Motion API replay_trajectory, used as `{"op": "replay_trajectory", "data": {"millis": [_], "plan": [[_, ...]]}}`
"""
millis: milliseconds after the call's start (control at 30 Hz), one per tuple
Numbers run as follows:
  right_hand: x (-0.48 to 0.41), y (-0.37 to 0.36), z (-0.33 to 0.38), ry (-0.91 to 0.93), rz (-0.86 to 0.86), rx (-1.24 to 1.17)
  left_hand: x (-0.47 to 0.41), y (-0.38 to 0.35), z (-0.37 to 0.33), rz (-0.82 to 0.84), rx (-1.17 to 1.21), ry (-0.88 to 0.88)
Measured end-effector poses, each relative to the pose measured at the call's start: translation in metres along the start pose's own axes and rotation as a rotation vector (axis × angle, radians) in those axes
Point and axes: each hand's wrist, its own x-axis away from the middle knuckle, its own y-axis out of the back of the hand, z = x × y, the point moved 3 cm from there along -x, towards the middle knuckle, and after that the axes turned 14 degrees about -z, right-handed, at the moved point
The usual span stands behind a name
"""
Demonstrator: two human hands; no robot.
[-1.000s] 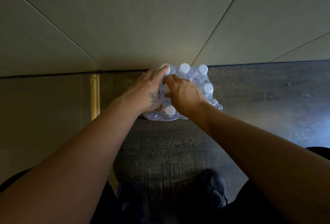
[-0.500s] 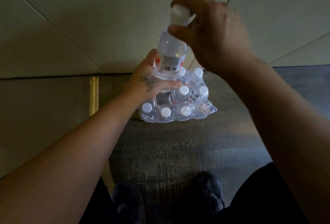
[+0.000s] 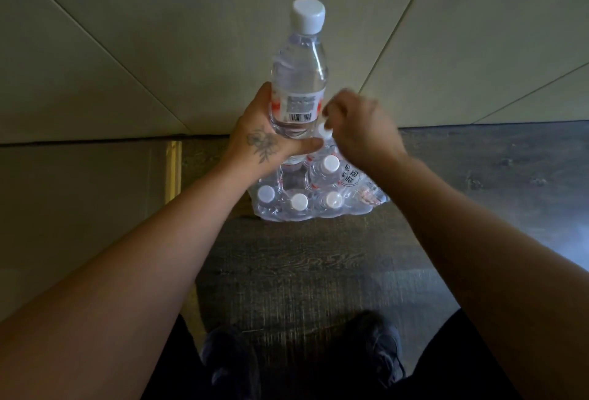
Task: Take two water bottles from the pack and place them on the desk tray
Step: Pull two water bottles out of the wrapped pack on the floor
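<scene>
A clear water bottle (image 3: 299, 74) with a white cap stands upright in the air above the pack, gripped around its lower part by my left hand (image 3: 261, 141). The plastic-wrapped pack (image 3: 318, 199) of several white-capped bottles sits on the dark wood floor against the wall. My right hand (image 3: 360, 129), blurred, is down over the far side of the pack, with its fingers closed around the white cap of a second bottle (image 3: 325, 133). No desk tray is in view.
A pale panelled wall (image 3: 159, 33) rises behind the pack. To the left a lower pale surface with a yellow strip (image 3: 173, 170) borders the floor. My dark shoes (image 3: 376, 348) stand on the wood floor (image 3: 302, 272) near the bottom.
My right hand let go of the raised bottle's cap and dropped to the pack. The left hand now holds that bottle alone, slightly higher.
</scene>
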Motion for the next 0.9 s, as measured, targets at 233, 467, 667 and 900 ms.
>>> {"op": "replay_trajectory", "data": {"millis": [233,467,667,900], "plan": [[0.037,-0.064,-0.031,0.297,0.271,0.348,0.0,-0.003,0.007,-0.004,-0.03,0.012],[0.036,-0.077,-0.05,0.261,0.235,0.306,0.001,-0.004,0.005,-0.027,-0.04,0.022],[0.026,-0.056,-0.045,0.153,0.209,0.276,0.002,0.0,0.001,-0.026,-0.04,0.039],[-0.02,0.027,0.012,0.075,0.242,0.185,-0.001,0.012,-0.004,-0.036,0.019,0.059]]}}
